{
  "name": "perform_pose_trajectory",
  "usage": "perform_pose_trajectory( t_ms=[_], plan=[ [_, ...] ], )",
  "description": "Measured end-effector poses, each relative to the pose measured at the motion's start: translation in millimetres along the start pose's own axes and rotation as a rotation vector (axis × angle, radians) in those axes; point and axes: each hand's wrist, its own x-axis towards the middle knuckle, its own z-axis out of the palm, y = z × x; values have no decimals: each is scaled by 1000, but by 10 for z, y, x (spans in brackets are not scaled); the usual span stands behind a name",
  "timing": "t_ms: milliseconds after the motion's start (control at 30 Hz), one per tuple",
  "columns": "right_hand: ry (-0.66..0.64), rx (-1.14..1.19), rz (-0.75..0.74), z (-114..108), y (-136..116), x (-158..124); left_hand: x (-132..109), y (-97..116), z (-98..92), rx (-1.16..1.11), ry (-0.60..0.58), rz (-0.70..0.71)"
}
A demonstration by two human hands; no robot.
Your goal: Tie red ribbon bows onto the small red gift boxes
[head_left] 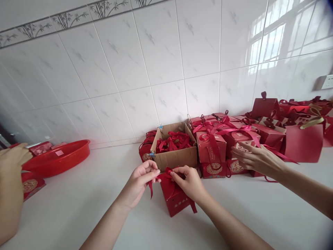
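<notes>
A red gift box [174,201] with pale lettering stands on the white table in front of me, a red ribbon [150,189] across its top. My left hand [144,180] pinches one stretch of that ribbon at the box's left side, with an end hanging down below the fingers. Over the box top, my right hand [187,182] grips a loop of the same ribbon between thumb and fingers. Another ribbon tail dangles at the box's right edge. Right behind it sits an open cardboard box [179,158] filled with red ribbon pieces.
Many red gift boxes [211,147] are stacked along the wall to the right. A co-worker's hand [260,159] reaches toward them. At left, another person's arm [11,194] is beside a red plastic basin [62,161]. White tiles [166,45] back the table.
</notes>
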Motion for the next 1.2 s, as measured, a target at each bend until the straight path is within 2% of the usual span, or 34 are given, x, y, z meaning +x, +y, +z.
perform_pose_trajectory(
  t_ms=[200,367,500,633,700,733,833,900,1033,1100,1200],
  plan=[
    [4,-24,-4,0,-15,-3,56,93,164,185,50,176],
    [-2,-96,-33,-22,-43,-36,175,186,271,203,50,234],
    [14,-92,-25,-16,-21,-33,279,296,357,202,-40,274],
    [-4,-32,-45,-1,33,-1,349,368,398,248,-258,232],
    [-17,-12,-51,-2,48,11,375,321,374,316,-311,146],
    [-21,-5,-50,-5,49,14,387,271,351,342,-289,118],
    [-26,0,-44,-18,40,18,407,63,258,355,-95,126],
    [-27,0,-42,-25,32,17,408,-73,200,353,-30,104],
    [-19,13,-38,-29,30,20,412,-252,134,291,-104,-25],
    [-12,23,-33,-25,36,25,425,-317,122,241,-96,17],
    [0,31,-23,-18,48,32,449,-421,113,149,-67,155]
  ],
)
